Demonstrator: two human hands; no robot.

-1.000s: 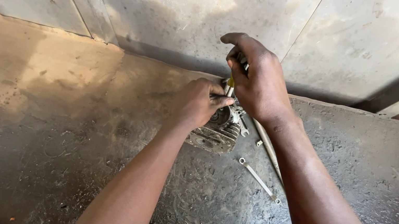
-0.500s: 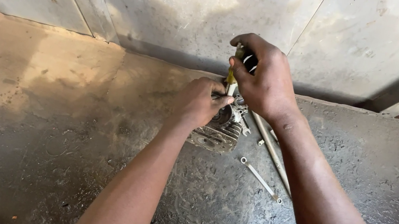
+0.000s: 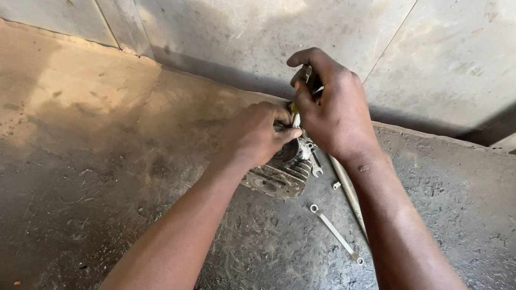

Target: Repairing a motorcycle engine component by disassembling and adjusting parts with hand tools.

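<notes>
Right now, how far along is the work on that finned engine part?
Done: nothing shows as finished; a spanner and a rod lie on the grimy floor. In hand: the left hand steadies the finned cylinder, while the right hand grips a yellow-handled tool whose tip is hidden between the hands. Left: cannot tell; what the tool is working on is covered.

Grimy concrete floor (image 3: 91,209) carries a finned engine part (image 3: 281,172); at its 4 o'clock lies a spanner (image 3: 335,233).
</notes>
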